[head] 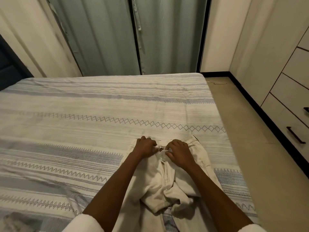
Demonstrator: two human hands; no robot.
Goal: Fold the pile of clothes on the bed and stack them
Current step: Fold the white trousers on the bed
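While both hands work at the waistband, a pair of cream trousers [168,178] lies on the bed [83,114] near its right edge, waist pointing toward the far side and the legs bunched in a crumpled heap toward the near edge. The left hand [145,146] is curled, its fingers pinching the cloth on the left of the fly opening; the right hand [179,152] is likewise curled and pinches the right side of the opening, the two hands just beside each other. By my judgement the person is closing or squaring up the front of the waist before any fold is made, so the task is at an early stage for this garment.

Several things could go wrong from here. The legs are twisted and piled on themselves, so folding without first pulling them straight would trap creases and give a lumpy bundle that stacks badly. Because the trousers sit close to the right edge of the bed, a hard tug to flatten them could drag cloth over the side toward the floor [250,156]. Pulling the waistband unevenly would skew the seams. No finished stack shows in this view, and a grey bundle at the near left corner is too blurred to identify.
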